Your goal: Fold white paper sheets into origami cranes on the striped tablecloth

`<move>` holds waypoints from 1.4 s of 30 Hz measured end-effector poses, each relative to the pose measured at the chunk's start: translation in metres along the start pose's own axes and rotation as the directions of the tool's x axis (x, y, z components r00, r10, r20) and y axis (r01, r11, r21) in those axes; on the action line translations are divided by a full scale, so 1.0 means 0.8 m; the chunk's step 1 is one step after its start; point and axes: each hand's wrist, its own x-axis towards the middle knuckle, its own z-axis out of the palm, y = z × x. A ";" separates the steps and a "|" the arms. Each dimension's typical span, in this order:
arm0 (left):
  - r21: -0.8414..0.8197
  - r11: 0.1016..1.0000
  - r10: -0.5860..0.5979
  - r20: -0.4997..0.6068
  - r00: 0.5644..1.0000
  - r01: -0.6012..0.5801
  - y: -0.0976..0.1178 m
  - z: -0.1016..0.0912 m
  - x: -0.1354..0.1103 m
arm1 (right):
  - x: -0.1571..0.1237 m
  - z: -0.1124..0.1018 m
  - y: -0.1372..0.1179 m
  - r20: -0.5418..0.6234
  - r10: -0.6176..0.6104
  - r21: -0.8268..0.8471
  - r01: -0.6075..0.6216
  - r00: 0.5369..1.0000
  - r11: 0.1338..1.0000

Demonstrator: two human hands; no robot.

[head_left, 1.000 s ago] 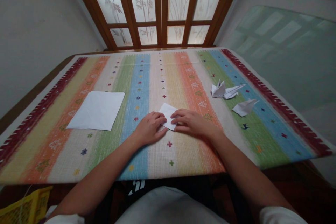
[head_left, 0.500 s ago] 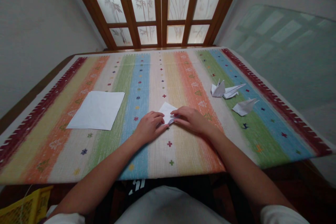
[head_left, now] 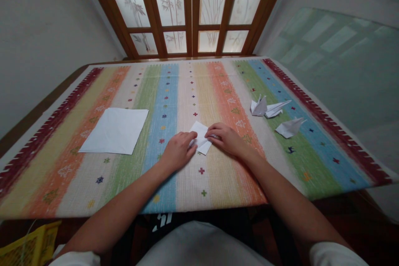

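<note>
The left hand (head_left: 178, 149) and right hand (head_left: 228, 139) pinch the folded paper (head_left: 202, 143) at opposite sides, presumably steadying it against the tablecloth (head_left: 218, 183).

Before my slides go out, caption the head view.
Left hand and right hand on folded paper, between sheet and paper cranes.

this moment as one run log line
left hand: touching folded paper | right hand: touching its opposite side | to left: flat white paper | to right: three paper birds | surface: striped tablecloth
</note>
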 end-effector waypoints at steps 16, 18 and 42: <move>0.015 1.000 -0.022 -0.024 0.999 0.023 -0.002 0.008 0.005 | 0.007 0.011 0.004 -0.079 0.198 0.067 -0.193 0.977 0.979; -0.014 0.999 -0.034 -0.041 0.999 0.034 -0.005 0.010 0.007 | 0.008 0.013 0.004 -0.077 0.186 0.061 -0.182 0.979 0.981; -0.251 0.967 -0.067 -0.127 0.990 0.034 -0.018 0.014 0.014 | 0.011 0.014 0.001 -0.128 0.135 0.112 -0.121 0.982 0.986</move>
